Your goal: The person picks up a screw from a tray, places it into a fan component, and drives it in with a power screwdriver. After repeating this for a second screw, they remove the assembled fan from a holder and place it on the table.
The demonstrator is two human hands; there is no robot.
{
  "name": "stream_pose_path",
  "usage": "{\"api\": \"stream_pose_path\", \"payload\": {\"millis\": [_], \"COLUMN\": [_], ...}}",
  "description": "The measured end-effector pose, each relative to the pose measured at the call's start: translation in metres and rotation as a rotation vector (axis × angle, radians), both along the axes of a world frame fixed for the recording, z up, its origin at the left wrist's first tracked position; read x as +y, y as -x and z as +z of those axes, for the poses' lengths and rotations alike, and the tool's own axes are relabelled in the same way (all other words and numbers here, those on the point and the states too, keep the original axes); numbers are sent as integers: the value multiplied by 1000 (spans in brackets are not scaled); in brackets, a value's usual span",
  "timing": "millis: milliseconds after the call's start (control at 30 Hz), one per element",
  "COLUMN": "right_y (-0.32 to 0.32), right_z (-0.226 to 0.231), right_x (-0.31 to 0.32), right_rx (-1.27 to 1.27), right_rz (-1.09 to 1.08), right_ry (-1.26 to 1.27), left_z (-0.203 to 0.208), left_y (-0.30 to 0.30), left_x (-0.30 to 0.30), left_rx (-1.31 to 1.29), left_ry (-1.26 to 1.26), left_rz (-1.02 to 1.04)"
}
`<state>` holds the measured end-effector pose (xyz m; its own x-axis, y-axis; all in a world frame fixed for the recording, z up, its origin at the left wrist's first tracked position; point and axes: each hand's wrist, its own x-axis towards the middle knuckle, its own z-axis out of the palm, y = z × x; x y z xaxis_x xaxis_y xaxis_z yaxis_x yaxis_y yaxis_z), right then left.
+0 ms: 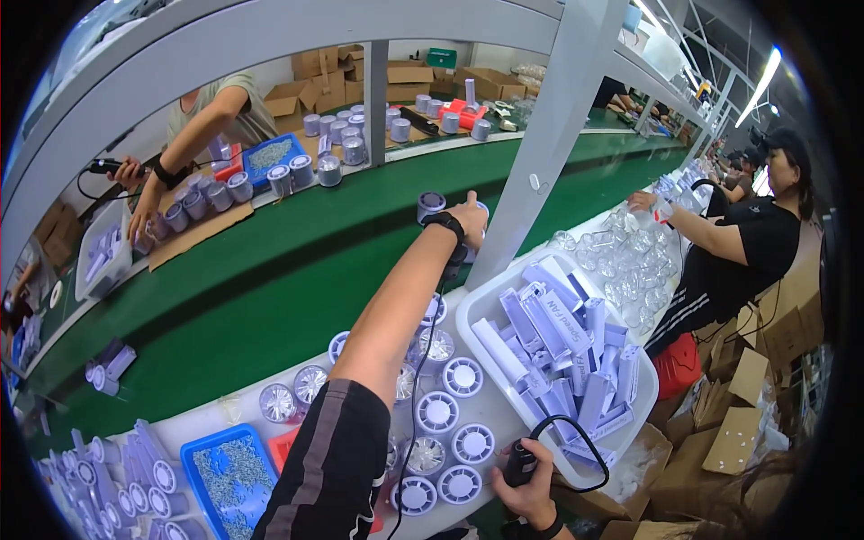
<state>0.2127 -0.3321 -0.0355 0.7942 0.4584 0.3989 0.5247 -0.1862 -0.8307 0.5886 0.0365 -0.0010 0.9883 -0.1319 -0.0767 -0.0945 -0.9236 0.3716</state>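
My left arm, in a black sleeve, stretches across the green conveyor belt. At its far end my left hand (469,221) is closed around a lavender round fan housing (486,210), mostly hidden by the hand. Just left of it another lavender fan housing (430,205) stands on the belt. Low on the right, my right hand (531,490) grips a black electric screwdriver (520,463) with a looped cable. Between my arm and that hand, several lavender fan housings (436,411) stand on the white worktop, some with clear ribbed covers.
A white tub (468,337) of lavender handle parts sits right of the housings. A blue tray (191,454) holds small screws, beside assembled handheld fans (112,495). A grey frame post (540,153) rises near my left hand. Co-workers work across the belt and at right, by clear covers (621,261).
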Motion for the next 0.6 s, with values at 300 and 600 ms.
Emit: {"api": "stream_pose_path", "payload": {"millis": [300, 600], "right_y": [0, -9], "right_z": [-4, 12], "right_x": [-2, -4], "right_rx": [-19, -35], "right_rz": [-1, -21], "right_ry": [4, 78], "left_z": [121, 170], "left_y": [159, 461], "left_x": [54, 3], "left_rx": [-246, -608], "left_ry": [-24, -107], "left_rz": [-134, -93]}}
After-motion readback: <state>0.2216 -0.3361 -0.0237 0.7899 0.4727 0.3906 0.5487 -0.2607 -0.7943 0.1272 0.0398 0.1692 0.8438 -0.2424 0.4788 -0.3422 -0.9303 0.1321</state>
